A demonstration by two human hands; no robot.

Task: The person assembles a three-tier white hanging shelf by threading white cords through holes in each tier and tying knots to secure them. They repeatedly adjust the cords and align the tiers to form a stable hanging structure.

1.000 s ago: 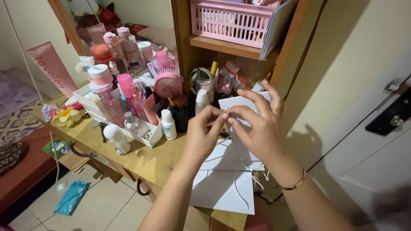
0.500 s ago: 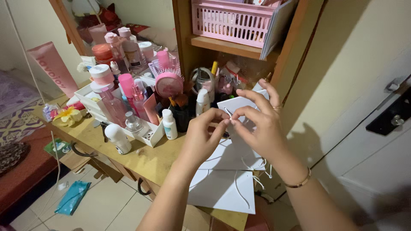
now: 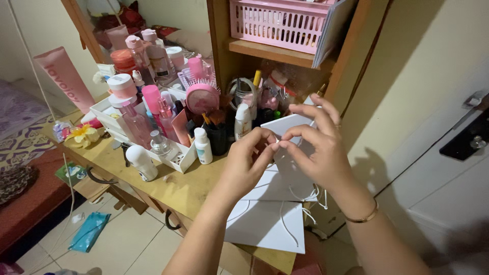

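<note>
Pinching a thin white string (image 3: 277, 141) between both sets of fingers, left hand (image 3: 249, 163) and right hand (image 3: 318, 147) hold it up over white sheets (image 3: 265, 224) on the cluttered surface (image 3: 178, 186), probably for a closer look.

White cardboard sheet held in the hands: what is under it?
Under the white cardboard sheet lie flat white sheets with thin white cords on the wooden tabletop. The hands cover what is directly beneath them.

At centre frame your hands (image 3: 277, 153) meet over plain white paper sheets (image 3: 265, 224) on a yellowish wooden surface (image 3: 173, 186). Upper centre you see a pink lattice basket (image 3: 277, 23); left of centre a pink round hairbrush (image 3: 202, 97); lower left a teal packet (image 3: 89, 231) on pale floor tiles (image 3: 132, 244).
</note>
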